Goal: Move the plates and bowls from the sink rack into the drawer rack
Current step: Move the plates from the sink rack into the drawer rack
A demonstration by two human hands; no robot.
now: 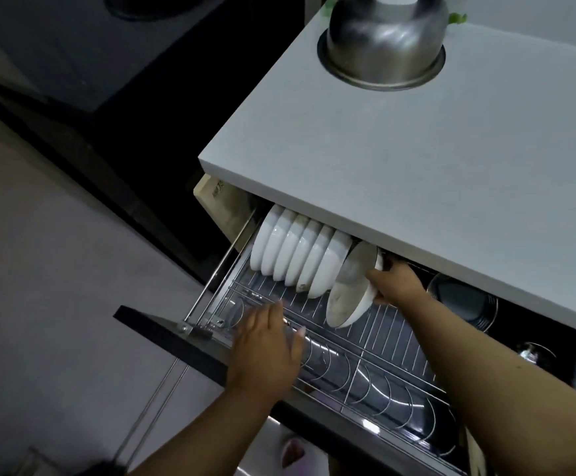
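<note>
The wire drawer rack (pixel 389 341) is pulled out from under the grey counter. Several white bowls (pixel 290 252) stand on edge in a row at its back left. My right hand (pixel 394 281) grips the rim of one more white bowl (pixel 348 293), tilted on edge just right of that row, its lower rim on the wires. My left hand (pixel 267 341) rests with relaxed fingers on the front rail of the rack and holds nothing. The sink rack is out of view.
The grey counter (pixel 417 159) overhangs the back of the drawer. An upturned steel bowl (pixel 384 39) stands on it. Dark pots (pixel 461 302) sit in the drawer's right part. The black drawer front (pixel 163 333) juts out at left over a grey floor.
</note>
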